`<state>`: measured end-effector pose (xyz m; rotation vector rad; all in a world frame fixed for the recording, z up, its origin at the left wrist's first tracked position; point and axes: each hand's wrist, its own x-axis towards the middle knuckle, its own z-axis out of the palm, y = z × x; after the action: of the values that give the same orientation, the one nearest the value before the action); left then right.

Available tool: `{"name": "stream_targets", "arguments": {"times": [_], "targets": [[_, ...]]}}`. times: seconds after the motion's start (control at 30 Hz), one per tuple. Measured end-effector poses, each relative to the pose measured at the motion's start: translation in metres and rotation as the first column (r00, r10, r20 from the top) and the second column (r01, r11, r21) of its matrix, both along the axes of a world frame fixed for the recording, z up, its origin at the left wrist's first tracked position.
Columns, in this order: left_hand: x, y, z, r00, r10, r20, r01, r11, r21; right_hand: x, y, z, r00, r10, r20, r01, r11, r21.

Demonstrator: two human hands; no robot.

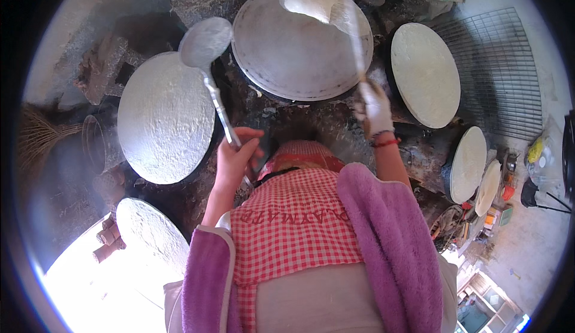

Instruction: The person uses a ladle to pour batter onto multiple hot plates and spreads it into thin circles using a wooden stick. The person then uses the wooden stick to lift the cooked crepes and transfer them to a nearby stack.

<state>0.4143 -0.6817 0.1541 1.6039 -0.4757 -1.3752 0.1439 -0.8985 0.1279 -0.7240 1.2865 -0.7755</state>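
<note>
Holding a long ladle in the left hand, thumb and fingers closed about the shaft, some fingers loose. With a round, dull grey bowl and a thin shiny metal shaft; raised at a slant, overlapping the upper right edge of the left pan in this view, just beside the griddle. Hard to tell the inside of the bowl from the back. Gripping a pale stick in the right hand, fingers wrapped around the near end, white across the back of the hand. Blurred along its length, reaching over the right side of the griddle. Near the griddle's far edge, a smooth creamy patch, rounded on the left, thinner and see-through toward the stick. Impossible to tell batter from blade there. Elsewhere on the griddle, grey with a whitish film. To either side, the left pan coated bumpy white and the right pan smoother cream.
</note>
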Motion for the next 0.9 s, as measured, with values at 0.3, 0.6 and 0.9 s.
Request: {"name": "stream_targets", "arguments": {"times": [0.3, 0.6, 0.9], "targets": [[0.009, -0.070, -0.116, 0.972, 0.226, -0.061, -0.232, 0.966, -0.116, -0.020, -0.021, 0.009, 0.984, 0.149, 0.101, -0.151, 0.988, 0.018], [-0.017, -0.052, -0.084, 0.824, 0.540, 0.173, -0.468, 0.820, -0.330, -0.042, -0.051, 0.005, 0.974, 0.220, 0.054, -0.220, 0.976, -0.009], [-0.056, -0.083, -0.100, 0.717, 0.648, -0.258, -0.692, 0.706, -0.152, -0.013, -0.086, 0.016, 0.864, 0.497, 0.076, -0.497, 0.867, -0.018]]}}
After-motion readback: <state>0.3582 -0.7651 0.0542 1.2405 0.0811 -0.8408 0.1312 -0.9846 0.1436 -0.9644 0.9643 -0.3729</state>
